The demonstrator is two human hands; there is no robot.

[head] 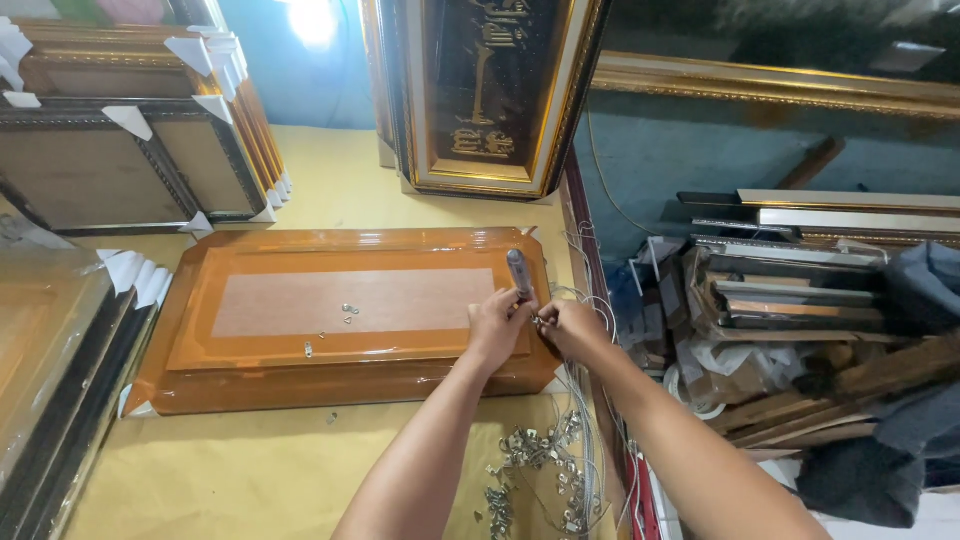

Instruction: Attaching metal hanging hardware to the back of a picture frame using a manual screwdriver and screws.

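Observation:
An orange-brown picture frame (300,385) lies face down on the yellow table (250,470), its pale backing board (350,300) showing. My left hand (497,325) grips a screwdriver with a grey handle (519,272), held upright at the frame's right rail. My right hand (570,327) pinches a small metal piece (540,321) right by the screwdriver's tip; the tip itself is hidden by my fingers. A few small metal hangers (349,312) rest on the backing board, and one more piece (309,349) sits on the near rail.
A pile of metal hangers (535,465) and loose wire (590,440) lies by the table's right edge. Stacked frames (130,150) stand at the left, a gold-edged framed piece (490,90) leans at the back. Frame mouldings and scraps (790,300) clutter the floor to the right.

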